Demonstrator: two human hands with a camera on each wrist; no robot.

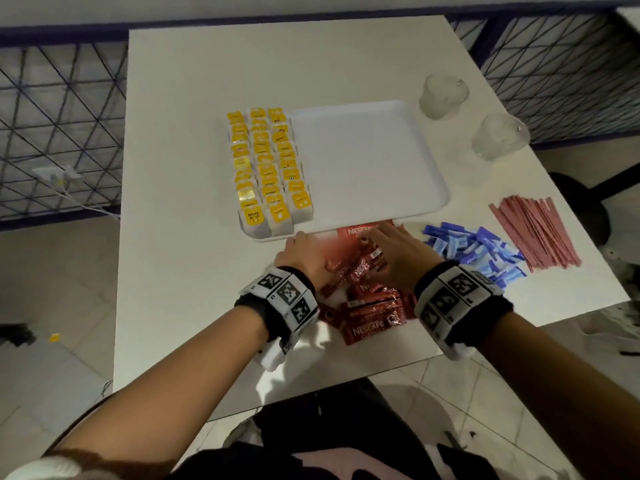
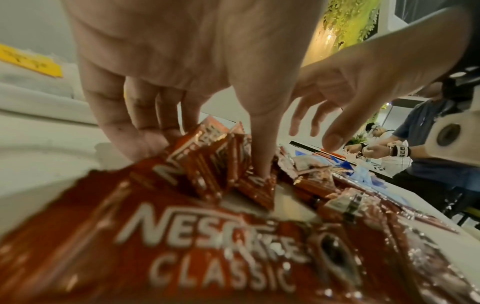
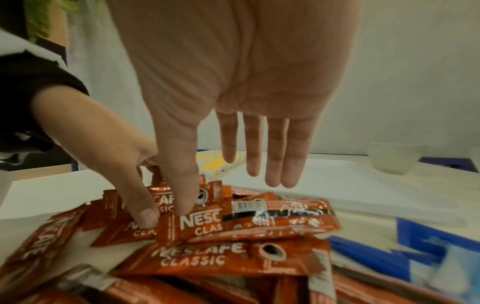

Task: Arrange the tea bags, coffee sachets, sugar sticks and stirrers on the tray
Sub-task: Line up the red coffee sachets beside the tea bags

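Teabags with yellow tags, one reading "RELAX", filled your tray's left side. Your left hand pinched red "NESCAFE CLASSIC" sachets in the pile just below the tray. Your right hand hovered flat, fingers straight, thumb touching one sachet. Blue sugar sticks, then pink stirrers, lay right.
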